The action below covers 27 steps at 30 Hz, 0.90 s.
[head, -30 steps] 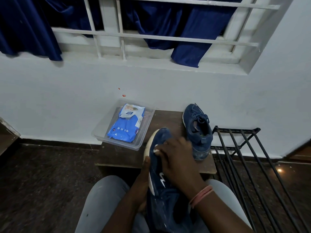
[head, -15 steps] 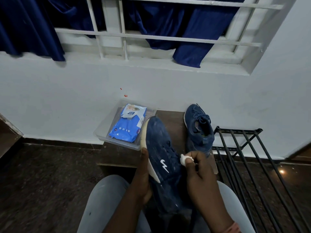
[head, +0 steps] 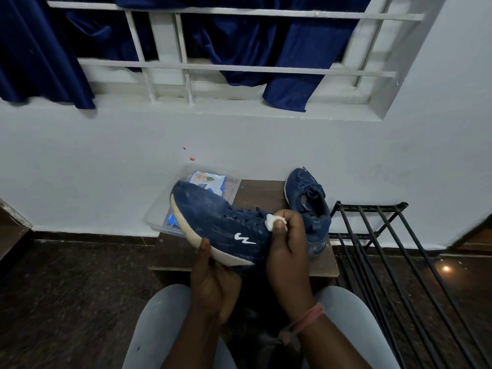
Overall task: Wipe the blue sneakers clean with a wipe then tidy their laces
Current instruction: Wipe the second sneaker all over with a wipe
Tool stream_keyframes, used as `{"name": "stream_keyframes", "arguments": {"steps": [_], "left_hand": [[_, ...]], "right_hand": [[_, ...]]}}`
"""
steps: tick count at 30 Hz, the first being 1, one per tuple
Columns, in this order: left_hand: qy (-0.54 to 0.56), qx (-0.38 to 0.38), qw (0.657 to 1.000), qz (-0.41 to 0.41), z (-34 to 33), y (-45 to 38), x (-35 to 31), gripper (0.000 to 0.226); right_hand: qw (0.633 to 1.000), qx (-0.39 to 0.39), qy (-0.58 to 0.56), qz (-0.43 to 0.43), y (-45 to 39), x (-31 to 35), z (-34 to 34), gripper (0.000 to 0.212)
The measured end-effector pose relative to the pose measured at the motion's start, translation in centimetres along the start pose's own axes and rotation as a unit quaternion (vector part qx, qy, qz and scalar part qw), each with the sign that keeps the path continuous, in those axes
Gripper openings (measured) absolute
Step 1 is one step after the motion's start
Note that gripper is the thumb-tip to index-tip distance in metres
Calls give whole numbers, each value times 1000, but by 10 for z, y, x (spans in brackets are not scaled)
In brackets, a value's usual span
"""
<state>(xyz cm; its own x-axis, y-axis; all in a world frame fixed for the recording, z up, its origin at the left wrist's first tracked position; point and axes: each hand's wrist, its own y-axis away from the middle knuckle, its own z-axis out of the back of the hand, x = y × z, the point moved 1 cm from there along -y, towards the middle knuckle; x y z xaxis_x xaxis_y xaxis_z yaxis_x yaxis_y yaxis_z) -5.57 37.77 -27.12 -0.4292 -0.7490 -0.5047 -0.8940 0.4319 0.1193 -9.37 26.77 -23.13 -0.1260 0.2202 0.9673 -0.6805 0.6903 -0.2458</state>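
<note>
Blue mesh sneaker (head: 223, 225) held above the near edge of the brown worktop (head: 255, 193), toe pointing up and left, cream sole facing down-left. A white zigzag logo shows on its side panel; no lettering readable on it. Left hand (head: 213, 283) grips the sneaker from beneath at the sole, thumb pressed on the sole's edge. Right hand (head: 287, 249) pinches a small bunched white wipe (head: 274, 222) between thumb and fingers, wipe touching the sneaker's upper by the lace eyelets. A pinkish band sits on the right wrist.

Second blue sneaker (head: 308, 206) rests on the worktop's right side, laces loosely tied, toe toward the wall. Clear plastic tray (head: 157, 219) sits on the worktop's left side, overhanging its left edge; inside it lies a blue-and-white wipes pack (head: 207, 182), partly hidden behind the held sneaker, print too small to read. Black metal rack (head: 372, 230) stands just right of the worktop.
</note>
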Motion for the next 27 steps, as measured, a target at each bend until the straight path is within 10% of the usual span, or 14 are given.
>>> {"name": "stream_keyframes", "arguments": {"steps": [17, 27], "left_hand": [[113, 95, 973, 178, 56, 12, -26, 131], [154, -15, 977, 149, 27, 25, -9, 71]], "right_hand": [[990, 89, -110, 17, -38, -32, -6, 10], [992, 120, -47, -11, -75, -36, -1, 16]]}}
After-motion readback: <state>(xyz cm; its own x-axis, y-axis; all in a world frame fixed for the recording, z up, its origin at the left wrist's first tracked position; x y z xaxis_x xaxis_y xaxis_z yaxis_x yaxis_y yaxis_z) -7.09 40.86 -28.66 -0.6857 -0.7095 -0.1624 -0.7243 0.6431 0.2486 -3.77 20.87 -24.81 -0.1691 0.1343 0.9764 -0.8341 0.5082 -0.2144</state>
